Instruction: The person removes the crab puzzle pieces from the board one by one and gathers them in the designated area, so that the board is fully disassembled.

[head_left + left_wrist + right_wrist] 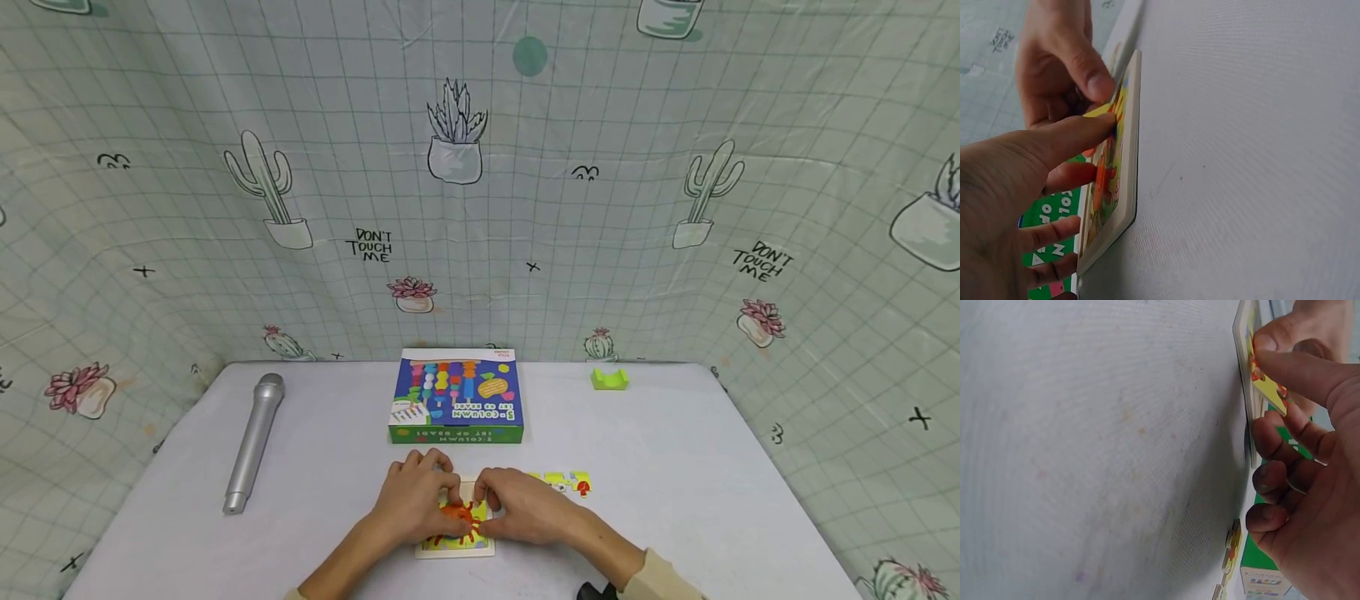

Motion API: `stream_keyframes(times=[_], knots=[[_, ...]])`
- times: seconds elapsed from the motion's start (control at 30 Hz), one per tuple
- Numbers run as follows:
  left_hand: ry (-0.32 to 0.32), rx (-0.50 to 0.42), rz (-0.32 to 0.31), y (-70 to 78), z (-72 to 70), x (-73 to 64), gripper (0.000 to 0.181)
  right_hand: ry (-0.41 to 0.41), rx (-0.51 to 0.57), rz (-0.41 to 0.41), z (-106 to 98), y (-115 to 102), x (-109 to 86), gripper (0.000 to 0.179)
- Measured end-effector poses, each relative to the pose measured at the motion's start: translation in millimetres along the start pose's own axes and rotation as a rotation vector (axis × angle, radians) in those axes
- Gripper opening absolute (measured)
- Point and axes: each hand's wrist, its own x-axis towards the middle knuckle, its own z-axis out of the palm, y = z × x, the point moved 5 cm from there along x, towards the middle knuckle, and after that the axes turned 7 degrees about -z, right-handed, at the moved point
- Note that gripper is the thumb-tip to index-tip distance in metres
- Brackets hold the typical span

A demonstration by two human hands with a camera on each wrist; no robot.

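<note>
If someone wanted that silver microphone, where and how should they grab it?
The microphone is probably best gripped by its slim handle from above with the left hand: it lies on the left side of the table, bulging at its far end.

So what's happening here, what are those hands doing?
Someone is doing a little puzzle with an orange creature on it. Their left hand touches the puzzle with its thumb, and their right hand seems to pinch a yellow piece that is tilted up. It looks unfinished: other pieces lie on the table to the right. A box sits behind the hands, and a silver microphone lies off to the left.
</note>
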Motion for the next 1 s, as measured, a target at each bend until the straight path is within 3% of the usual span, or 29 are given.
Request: stream_keyframes(times=[0.17, 0.37, 0.7, 1.0], knots=[[-0.003, -0.003, -0.005, 0.7, -1.2, -0.6, 0.037, 0.051, 0.034, -0.062, -5, -3, 1.6, 0.013], [-0.003, -0.014, -0.004, 0.5, -0.5, -1.9, 0.038, 0.063, 0.101, -0.107, -6, -2, 2.6, 0.012], [0.010, -0.039, 0.006, -1.1, 0.9, -2.2, 0.036, 0.084, 0.241, -0.043, -14, 7, -4.4, 0.006], [0.008, -0.084, -0.009, -4.4, 3.2, -3.6, 0.034, 0.121, 0.246, -0.003, -38, 27, -31.2, 0.005]])
